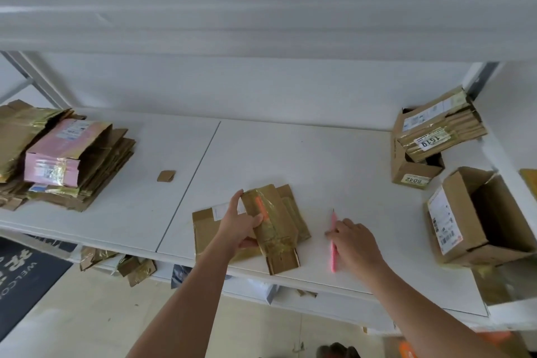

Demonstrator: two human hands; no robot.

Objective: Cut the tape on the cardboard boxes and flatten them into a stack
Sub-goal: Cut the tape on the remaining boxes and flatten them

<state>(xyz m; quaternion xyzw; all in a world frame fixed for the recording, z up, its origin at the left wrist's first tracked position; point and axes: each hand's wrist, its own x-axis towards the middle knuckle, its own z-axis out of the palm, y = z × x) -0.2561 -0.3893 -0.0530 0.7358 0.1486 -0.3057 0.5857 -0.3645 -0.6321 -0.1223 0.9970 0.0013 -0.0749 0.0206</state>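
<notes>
A small brown cardboard box (pixel 276 229), wrapped in shiny clear tape and pressed flat, lies near the front edge of the white table (pixel 290 154). My left hand (pixel 238 224) grips its left side, thumb over the top panel. A flat brown piece lies under it. A thin pink cutter (pixel 333 241) lies on the table to the right, blade pointing away. My right hand (pixel 353 238) rests over the cutter's middle with its fingers curled at it. A stack of flattened boxes (pixel 66 160), one pink on top, sits at the far left.
Two taped boxes (pixel 427 136) with labels are piled at the back right. An opened box (pixel 476 221) lies on its side at the right edge. A small cardboard scrap (pixel 166 176) lies left of centre. Cardboard scraps (pixel 128 264) lie on the floor under the table.
</notes>
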